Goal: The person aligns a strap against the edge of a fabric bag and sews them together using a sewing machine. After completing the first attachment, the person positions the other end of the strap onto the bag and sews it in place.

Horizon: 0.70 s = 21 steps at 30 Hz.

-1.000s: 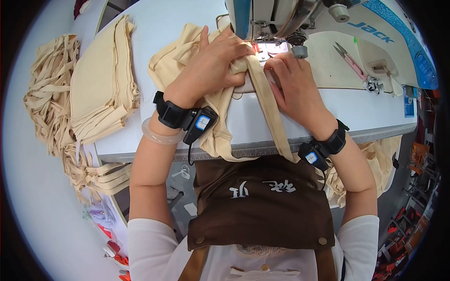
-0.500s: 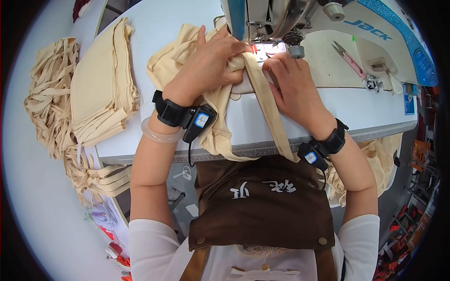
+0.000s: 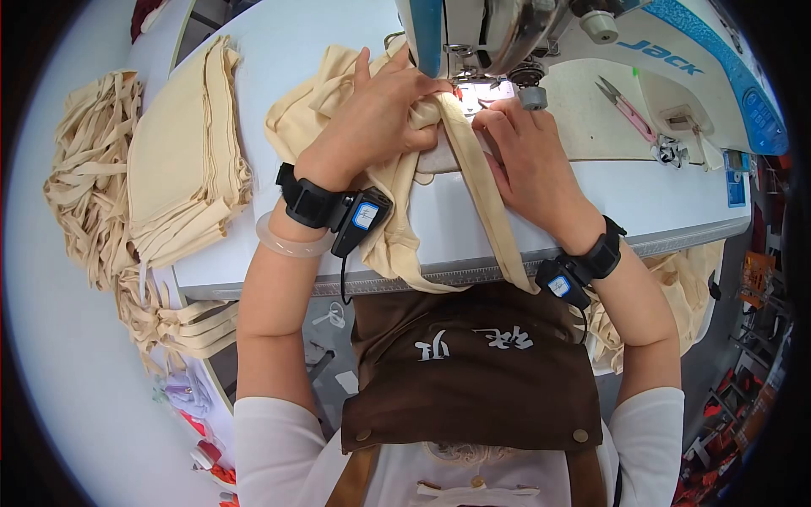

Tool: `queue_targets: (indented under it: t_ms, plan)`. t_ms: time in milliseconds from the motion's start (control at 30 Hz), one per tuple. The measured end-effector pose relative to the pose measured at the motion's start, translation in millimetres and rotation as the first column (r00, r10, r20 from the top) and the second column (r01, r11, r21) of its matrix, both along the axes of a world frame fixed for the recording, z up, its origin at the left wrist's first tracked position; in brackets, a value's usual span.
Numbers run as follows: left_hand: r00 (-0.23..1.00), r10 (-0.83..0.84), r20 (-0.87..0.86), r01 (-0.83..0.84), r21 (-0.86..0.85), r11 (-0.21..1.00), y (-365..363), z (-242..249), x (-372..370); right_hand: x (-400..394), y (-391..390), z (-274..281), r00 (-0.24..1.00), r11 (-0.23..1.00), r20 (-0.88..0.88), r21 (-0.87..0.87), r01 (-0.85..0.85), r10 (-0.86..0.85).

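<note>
Bunched cream fabric (image 3: 389, 241) lies under my left hand (image 3: 384, 114), whose fingers are closed on it just left of the sewing machine's needle area. A long cream strap (image 3: 486, 203) runs from the lit needle plate down over the table's front edge. My right hand (image 3: 528, 156) rests right of the strap, fingers curled with the tips together near the plate; what they pinch, if anything, is too small to make out. Above both hands is the head of the sewing machine (image 3: 507, 34).
Stacked cream fabric panels (image 3: 186, 152) lie at the left, beside a heap of cream straps (image 3: 93, 169). Pink-handled snips (image 3: 629, 110) rest on the machine bed at the right. More cream fabric (image 3: 688, 296) hangs below the table's right front edge.
My right hand has shifted very slightly at the needle plate. My left hand and the fabric look almost unchanged.
</note>
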<state>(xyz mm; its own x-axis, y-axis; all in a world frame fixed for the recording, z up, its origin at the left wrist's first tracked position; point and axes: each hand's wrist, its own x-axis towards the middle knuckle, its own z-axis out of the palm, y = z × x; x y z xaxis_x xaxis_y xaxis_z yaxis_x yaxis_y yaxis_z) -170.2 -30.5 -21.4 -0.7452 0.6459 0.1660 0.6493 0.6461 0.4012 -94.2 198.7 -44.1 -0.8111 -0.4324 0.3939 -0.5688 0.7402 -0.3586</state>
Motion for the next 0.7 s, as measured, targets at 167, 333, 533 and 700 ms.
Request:
queue_targets:
  t_ms: [167,333,533,700]
  plan:
    - [1.000,0.014,0.007,-0.014,-0.013,1.000,0.8,2.1,1.3,-0.5,0.0,-0.7,1.000,1.000,-0.009,-0.001,-0.002,0.002]
    - [1.000,0.021,-0.012,-0.021,-0.037,0.999,1.0,2.6,2.3,-0.3,0.0,0.5,1.000,1.000,-0.006,0.005,-0.001,0.001]
    - [1.000,0.018,0.015,-0.017,-0.033,0.999,0.7,3.0,2.4,-0.1,0.2,-0.3,1.000,1.000,0.006,-0.005,0.004,-0.004]
    - [0.997,0.002,-0.083,0.000,0.016,1.000,0.0,-2.3,9.4,-0.2,0.3,-0.2,1.000,1.000,0.009,0.000,0.003,-0.003]
